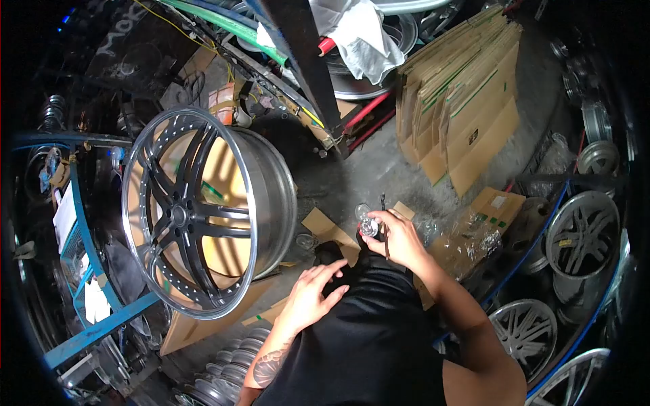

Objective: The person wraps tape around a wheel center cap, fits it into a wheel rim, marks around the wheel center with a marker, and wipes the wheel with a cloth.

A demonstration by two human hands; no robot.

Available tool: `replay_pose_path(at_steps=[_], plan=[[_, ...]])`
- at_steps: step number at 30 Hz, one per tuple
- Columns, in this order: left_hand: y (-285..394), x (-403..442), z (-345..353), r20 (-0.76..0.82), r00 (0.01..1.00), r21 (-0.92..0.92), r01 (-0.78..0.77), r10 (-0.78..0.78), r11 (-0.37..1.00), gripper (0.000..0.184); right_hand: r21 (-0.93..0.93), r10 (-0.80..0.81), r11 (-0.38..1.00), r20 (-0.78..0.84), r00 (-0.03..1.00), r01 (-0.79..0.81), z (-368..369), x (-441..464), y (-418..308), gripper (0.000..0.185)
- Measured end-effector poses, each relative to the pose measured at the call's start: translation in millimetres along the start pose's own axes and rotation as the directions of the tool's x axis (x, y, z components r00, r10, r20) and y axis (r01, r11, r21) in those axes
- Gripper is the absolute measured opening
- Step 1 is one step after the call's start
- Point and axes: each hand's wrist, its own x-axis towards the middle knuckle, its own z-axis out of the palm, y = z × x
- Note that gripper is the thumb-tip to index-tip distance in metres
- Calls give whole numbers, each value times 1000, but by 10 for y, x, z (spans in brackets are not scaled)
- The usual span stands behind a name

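My right hand (398, 238) is closed round a small clear container (369, 227) that looks like plastic or glass. A thin dark stick (383, 201), perhaps a brush, also lies in its fingers, its lower part running down past the palm. Over my lap, my left hand (313, 292) has its fingers apart and nothing in them. To its left stands a large wheel rim (179, 216) with dark spokes and a bright polished lip. The rim is upright, its face turned to the left, and neither hand touches it.
Flattened cardboard sheets (467, 101) lean in a stack at the upper right. Several alloy wheels (582, 233) line the right side behind a blue rail. A blue metal frame (101, 331) stands at left. Stacked metal discs (230, 365) lie below the rim.
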Motion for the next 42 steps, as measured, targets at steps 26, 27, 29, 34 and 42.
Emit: replay_pose_path(at_steps=[26, 27, 29, 34, 42], plan=[[-626, -396, 722, -311, 814, -214, 443, -490, 871, 58, -524, 85, 826, 483, 871, 210, 1498, 2644, 736, 37], [-673, -392, 711, -318, 823, -213, 421, -470, 882, 58, -482, 108, 861, 483, 869, 161, 1478, 2471, 938, 35], [-742, -401, 688, -333, 836, -215, 383, -436, 898, 58, -449, 112, 878, 528, 842, 165, 1477, 2043, 1542, 38], [-801, -403, 502, -311, 879, -150, 330, -361, 932, 50, -506, 400, 862, 649, 647, -26, 1272, 457, 3072, 39], [-1119, -625, 195, -253, 922, -208, 244, -293, 947, 26, -420, 622, 781, 598, 506, -462, 793, -244, 3057, 24]])
